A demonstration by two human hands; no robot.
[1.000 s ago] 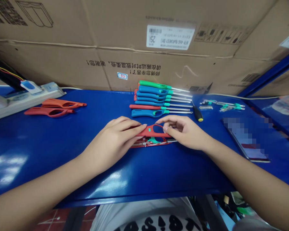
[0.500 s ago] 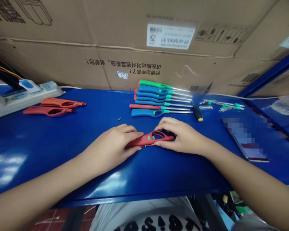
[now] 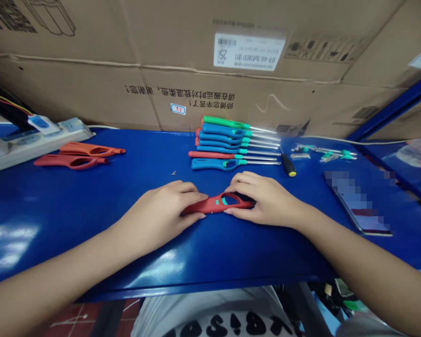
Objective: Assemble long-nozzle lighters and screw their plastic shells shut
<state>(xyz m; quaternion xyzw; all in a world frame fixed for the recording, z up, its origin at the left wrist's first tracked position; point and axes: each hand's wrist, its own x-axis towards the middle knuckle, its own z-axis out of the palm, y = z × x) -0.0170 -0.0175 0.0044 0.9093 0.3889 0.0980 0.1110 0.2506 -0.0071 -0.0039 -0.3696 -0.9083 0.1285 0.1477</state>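
left grip [image 3: 168, 206] and right grip [image 3: 266, 201] hold a red lighter [image 3: 211, 205] by opposite ends.

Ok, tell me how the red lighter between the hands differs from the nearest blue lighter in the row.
The red lighter is held by the left hand and right hand; the blue lighter lies untouched. The blue lighter shows its metal tube; on the red lighter none is clearly visible. Both have a teal trigger.

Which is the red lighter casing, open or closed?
Seemingly closed: the red lighter casing shows no clear gap along its visible near edge; ends are hidden.
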